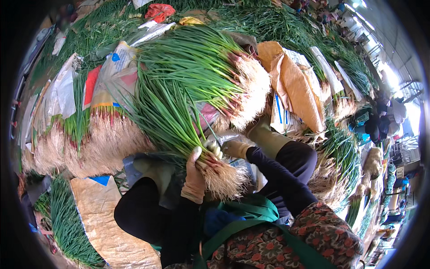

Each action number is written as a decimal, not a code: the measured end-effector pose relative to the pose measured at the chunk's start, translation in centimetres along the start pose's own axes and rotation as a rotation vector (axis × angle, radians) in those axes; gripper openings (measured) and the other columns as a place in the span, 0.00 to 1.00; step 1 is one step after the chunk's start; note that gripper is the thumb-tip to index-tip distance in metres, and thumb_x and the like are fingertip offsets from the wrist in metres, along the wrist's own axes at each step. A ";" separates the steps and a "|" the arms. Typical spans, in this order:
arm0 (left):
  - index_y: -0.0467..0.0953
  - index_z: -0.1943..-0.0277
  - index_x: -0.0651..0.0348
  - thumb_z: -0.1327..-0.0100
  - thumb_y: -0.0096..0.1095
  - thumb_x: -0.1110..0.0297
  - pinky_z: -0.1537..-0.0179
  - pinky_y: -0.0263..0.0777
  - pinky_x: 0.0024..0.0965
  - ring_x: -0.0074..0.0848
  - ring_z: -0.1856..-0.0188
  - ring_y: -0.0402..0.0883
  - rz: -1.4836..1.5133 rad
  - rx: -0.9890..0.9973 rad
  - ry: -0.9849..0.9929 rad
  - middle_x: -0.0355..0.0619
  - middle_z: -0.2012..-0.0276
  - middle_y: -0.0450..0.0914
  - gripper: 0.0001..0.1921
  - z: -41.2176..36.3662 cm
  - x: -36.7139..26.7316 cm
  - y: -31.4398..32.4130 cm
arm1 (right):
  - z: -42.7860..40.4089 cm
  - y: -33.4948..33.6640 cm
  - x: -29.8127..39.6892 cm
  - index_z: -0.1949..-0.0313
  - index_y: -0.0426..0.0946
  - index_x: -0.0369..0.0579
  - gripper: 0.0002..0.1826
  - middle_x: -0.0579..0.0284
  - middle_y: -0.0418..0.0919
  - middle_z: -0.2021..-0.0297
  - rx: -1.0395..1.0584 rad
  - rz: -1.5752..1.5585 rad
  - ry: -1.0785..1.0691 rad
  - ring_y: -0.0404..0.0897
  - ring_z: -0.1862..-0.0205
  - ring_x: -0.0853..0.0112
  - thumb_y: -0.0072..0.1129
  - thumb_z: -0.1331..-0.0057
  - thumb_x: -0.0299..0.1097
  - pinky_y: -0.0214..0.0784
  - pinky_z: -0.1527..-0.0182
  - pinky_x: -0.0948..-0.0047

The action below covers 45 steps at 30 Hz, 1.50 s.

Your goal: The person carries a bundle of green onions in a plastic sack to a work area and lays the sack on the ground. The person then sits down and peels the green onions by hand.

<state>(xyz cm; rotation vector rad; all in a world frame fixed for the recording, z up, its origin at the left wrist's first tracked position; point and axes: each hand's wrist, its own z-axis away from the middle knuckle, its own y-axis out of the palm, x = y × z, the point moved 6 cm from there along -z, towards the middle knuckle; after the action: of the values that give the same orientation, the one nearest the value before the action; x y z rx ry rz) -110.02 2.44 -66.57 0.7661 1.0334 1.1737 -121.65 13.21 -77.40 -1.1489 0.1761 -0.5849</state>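
A bunch of long-leaved allium plants (215, 164), which look like green garlic, rests in my left hand (195, 176). My gloved thumb and fingers wrap around its reddish stems, just above the pale, stringy roots. The leaves fan away from me to the upper left. My right hand (236, 149), also gloved, is curled close beside the stems. One thin leaf runs towards its fingertips, but whether they pinch it is hidden. Beyond both hands lies a large pile of the same plants (201, 64), roots to the right.
Rooted bundles (107, 141) partly covered by plastic sacks (116, 74) line the left. A tan sack (295, 84) stands right of the pile. A flattened paper-like sack (111, 218) lies at lower left, beside more greens (69, 218). My boots (268, 138) flank the work area.
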 end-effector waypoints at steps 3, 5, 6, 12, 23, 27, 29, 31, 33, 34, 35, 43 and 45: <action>0.73 0.61 0.65 0.39 0.53 0.54 0.59 0.74 0.39 0.33 0.69 0.77 0.044 0.000 -0.047 0.49 0.71 0.77 0.18 -0.9 0.9 0.4 | 3.8 -6.8 -4.1 0.59 0.78 0.47 0.15 0.51 0.80 0.66 -0.806 0.305 -0.279 0.79 0.63 0.60 0.53 0.40 0.41 0.71 0.61 0.64; 0.73 0.64 0.64 0.39 0.54 0.55 0.62 0.75 0.40 0.34 0.72 0.77 0.069 -0.054 -0.070 0.47 0.74 0.76 0.17 -0.4 0.3 -2.8 | 2.0 -11.2 -7.0 0.59 0.77 0.47 0.16 0.47 0.79 0.72 -0.825 -0.510 0.405 0.79 0.69 0.56 0.50 0.38 0.44 0.71 0.66 0.61; 0.72 0.63 0.63 0.39 0.54 0.55 0.64 0.76 0.40 0.35 0.73 0.77 0.064 -0.047 -0.087 0.47 0.74 0.76 0.17 -0.8 1.1 -1.3 | 2.4 -11.5 -9.2 0.59 0.77 0.47 0.16 0.47 0.79 0.72 -0.844 -0.493 0.432 0.79 0.69 0.56 0.50 0.38 0.44 0.71 0.66 0.61; 0.70 0.61 0.64 0.37 0.51 0.56 0.64 0.76 0.41 0.36 0.72 0.78 0.006 -0.024 -0.098 0.49 0.73 0.76 0.16 -1.3 1.0 -1.8 | 3.4 -9.1 -2.0 0.81 0.72 0.43 0.18 0.48 0.75 0.83 -0.673 0.173 0.317 0.75 0.83 0.63 0.49 0.38 0.42 0.67 0.80 0.65; 0.70 0.56 0.64 0.39 0.53 0.54 0.57 0.75 0.43 0.37 0.66 0.78 0.020 -0.032 -0.163 0.49 0.67 0.77 0.20 -1.1 1.7 -0.9 | 3.4 -14.6 -8.6 0.61 0.73 0.44 0.09 0.51 0.78 0.70 -0.803 -0.380 0.485 0.79 0.65 0.67 0.50 0.37 0.34 0.70 0.62 0.66; 0.71 0.57 0.63 0.38 0.51 0.54 0.59 0.75 0.44 0.37 0.68 0.78 0.080 -0.069 -0.101 0.49 0.69 0.77 0.19 0.2 -0.2 -2.0 | 0.6 -12.4 -3.9 0.52 0.69 0.39 0.14 0.51 0.77 0.62 -0.191 0.006 0.466 0.78 0.58 0.63 0.44 0.36 0.31 0.71 0.59 0.65; 0.70 0.57 0.64 0.37 0.50 0.55 0.63 0.76 0.39 0.35 0.69 0.79 -0.017 0.086 -0.181 0.49 0.71 0.77 0.19 -1.8 2.5 1.5 | 4.5 -6.6 -8.3 0.43 0.66 0.44 0.20 0.47 0.73 0.50 -0.627 -0.443 -0.147 0.77 0.71 0.68 0.46 0.36 0.30 0.72 0.64 0.74; 0.70 0.54 0.66 0.36 0.48 0.56 0.67 0.76 0.34 0.33 0.71 0.79 -0.101 -0.055 -0.050 0.48 0.73 0.77 0.19 -0.3 -0.3 -4.3 | 4.1 -4.9 3.2 0.46 0.68 0.40 0.18 0.54 0.74 0.52 -0.035 -1.864 -0.497 0.73 0.55 0.71 0.45 0.36 0.25 0.65 0.49 0.77; 0.69 0.51 0.68 0.36 0.48 0.56 0.68 0.75 0.31 0.32 0.72 0.79 -0.081 0.014 -0.089 0.48 0.72 0.77 0.21 -1.2 1.0 -1.2 | 6.2 2.7 1.2 0.43 0.64 0.37 0.21 0.62 0.74 0.54 0.010 -2.065 -0.007 0.74 0.56 0.74 0.50 0.35 0.28 0.68 0.55 0.77; 0.68 0.49 0.68 0.36 0.48 0.55 0.67 0.76 0.33 0.32 0.71 0.79 -0.075 0.027 -0.075 0.48 0.72 0.78 0.23 -1.2 0.8 -2.6 | 5.7 -0.1 2.3 0.43 0.65 0.38 0.21 0.61 0.76 0.57 0.041 -1.846 -0.255 0.75 0.58 0.73 0.51 0.35 0.30 0.68 0.57 0.76; 0.68 0.49 0.68 0.36 0.48 0.55 0.67 0.76 0.33 0.32 0.71 0.79 -0.075 0.021 -0.073 0.48 0.72 0.78 0.23 -1.2 0.8 -2.9 | 5.7 -3.8 2.8 0.44 0.66 0.38 0.20 0.60 0.78 0.60 0.052 -1.609 -0.476 0.76 0.61 0.72 0.52 0.35 0.31 0.68 0.58 0.74; 0.70 0.57 0.63 0.35 0.49 0.59 0.61 0.75 0.36 0.35 0.68 0.79 -0.138 0.077 -0.132 0.47 0.71 0.77 0.15 -0.8 1.1 -1.1 | 0.6 -7.9 1.7 0.56 0.75 0.39 0.14 0.46 0.79 0.65 -0.441 -0.813 0.086 0.78 0.65 0.60 0.52 0.37 0.36 0.69 0.60 0.67; 0.70 0.58 0.63 0.35 0.50 0.60 0.61 0.75 0.36 0.34 0.68 0.79 -0.088 -0.017 -0.118 0.47 0.71 0.77 0.13 -1.2 1.5 -2.4 | 0.7 -7.0 1.8 0.56 0.75 0.39 0.15 0.44 0.78 0.66 -0.465 -0.590 0.110 0.78 0.65 0.56 0.52 0.37 0.37 0.69 0.60 0.65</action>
<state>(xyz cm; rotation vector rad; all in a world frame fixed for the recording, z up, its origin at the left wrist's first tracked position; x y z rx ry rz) -110.22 3.22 -69.58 0.7600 0.9491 1.0482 -122.26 10.86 -70.53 -1.6347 0.0632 -1.1724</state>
